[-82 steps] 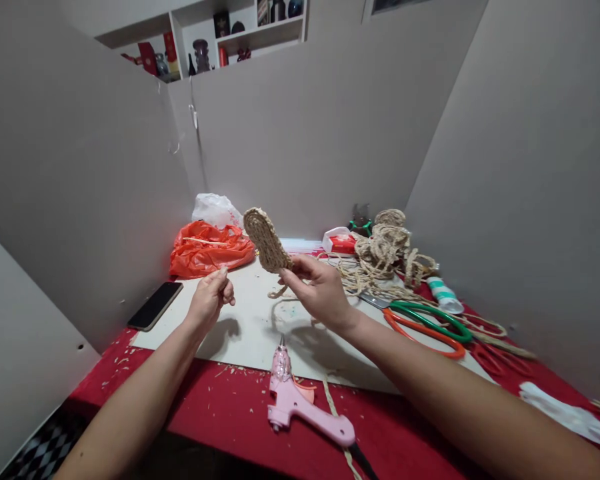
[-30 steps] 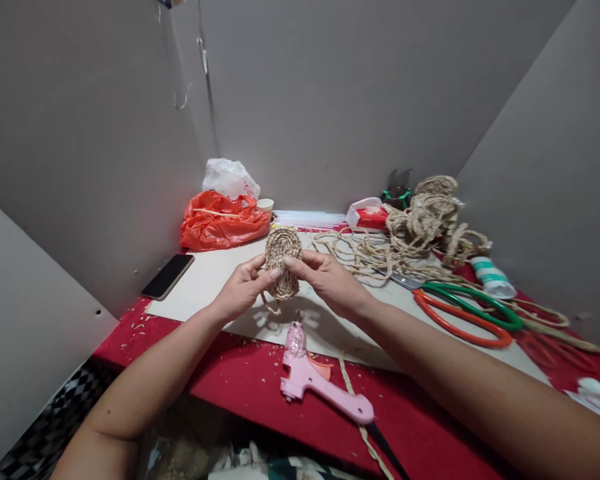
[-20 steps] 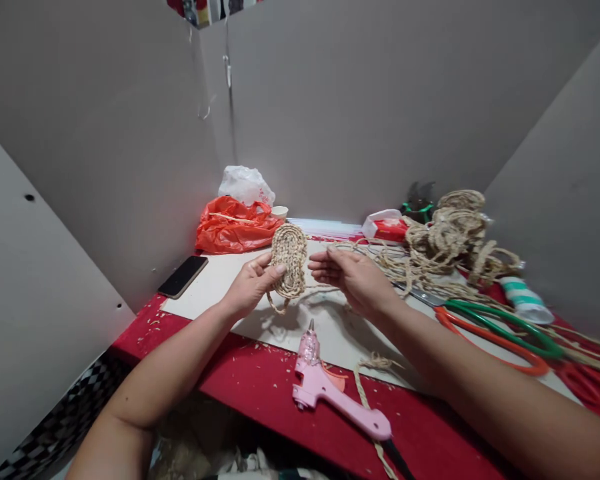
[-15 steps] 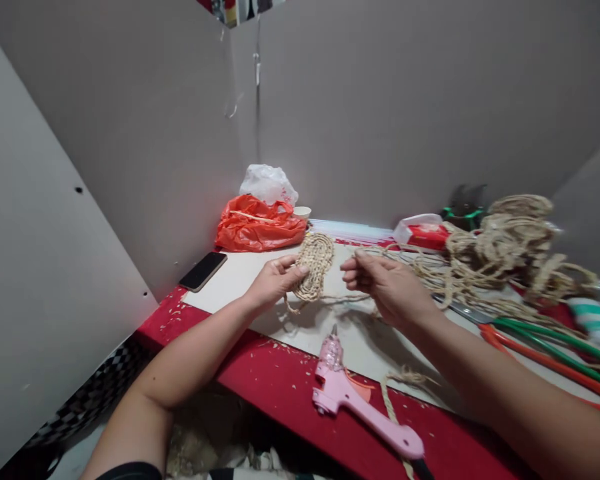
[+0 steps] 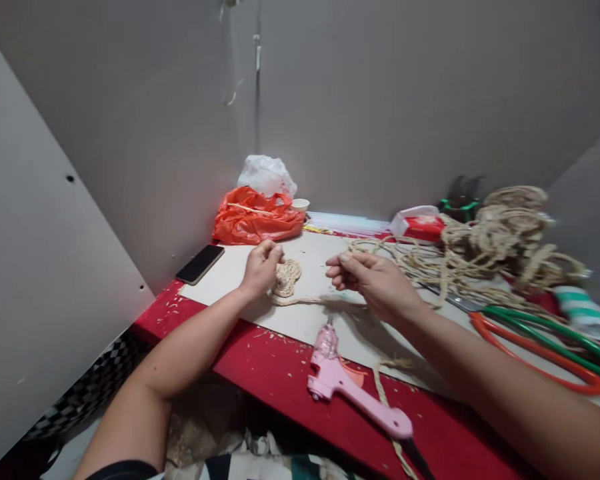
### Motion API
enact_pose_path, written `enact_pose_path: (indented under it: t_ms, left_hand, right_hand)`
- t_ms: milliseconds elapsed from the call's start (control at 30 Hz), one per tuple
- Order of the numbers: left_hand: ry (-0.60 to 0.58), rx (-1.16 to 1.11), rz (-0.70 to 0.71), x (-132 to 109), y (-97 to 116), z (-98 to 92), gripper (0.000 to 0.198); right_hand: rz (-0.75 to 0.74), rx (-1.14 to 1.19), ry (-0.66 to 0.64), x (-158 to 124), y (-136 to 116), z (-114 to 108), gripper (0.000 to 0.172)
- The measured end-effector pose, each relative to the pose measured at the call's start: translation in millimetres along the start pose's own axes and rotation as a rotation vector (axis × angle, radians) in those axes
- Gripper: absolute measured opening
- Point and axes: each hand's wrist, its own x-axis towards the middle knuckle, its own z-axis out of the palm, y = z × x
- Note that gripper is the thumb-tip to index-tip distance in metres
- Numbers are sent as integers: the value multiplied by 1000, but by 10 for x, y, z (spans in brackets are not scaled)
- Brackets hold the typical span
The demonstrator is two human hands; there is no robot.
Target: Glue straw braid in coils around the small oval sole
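Note:
My left hand point(image 5: 261, 270) is closed at the left end of a small coiled piece of braided straw rope point(image 5: 289, 276); the hand hides part of the piece. Its thumb and forefinger are pressed together just above that piece. A rope tail point(image 5: 320, 301) runs from the coil along the board toward my right wrist. To the right, my right hand point(image 5: 367, 275) hovers with thumb and forefinger pinched; whatever is between them is too small to see. Below both hands lies a pink hot glue gun point(image 5: 353, 390), its nozzle pointing away from me.
A white board point(image 5: 215, 280) lies on a red table point(image 5: 260, 380). A phone point(image 5: 200, 264) is at left, with an orange plastic bag point(image 5: 255, 220) behind it. On the right are a rope heap point(image 5: 505, 233), a red-handled packet point(image 5: 420, 223) and green and orange handles point(image 5: 545, 340).
My left hand has turned, and the coiled piece has tipped lower and flatter toward the board. My right hand has moved slightly left, still pinched. The whole view has shifted a little.

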Motion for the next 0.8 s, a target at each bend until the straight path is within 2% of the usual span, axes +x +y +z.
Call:
enact_pose_path:
  t_ms: [200,300,433,567,667,800]
  left_hand:
    - [33,10,-9,33,-40,-32,41]
    - [30,31,-39,-6,-76,12,40]
    - [-2,60,-63,-42,-146,48,26]
    - [-21,98,-43,-72,-116,35,20]
    - [-39,130,0,-94,-72,33,23]
    - [-6,186,26,-111,-87,45,34]
  right_hand:
    - [-96,-100,21,-12,-33,-17,52]
    - [-79,-113,17,-44,-16,-14,55]
    - [-35,-143,35,-46,18,-12,55]
    - [1,-168,17,-25,14,-7,53]
    - [-2,-134,7,-49,-18,2,52]
    - [39,-146,9,-79,14,-16,51]
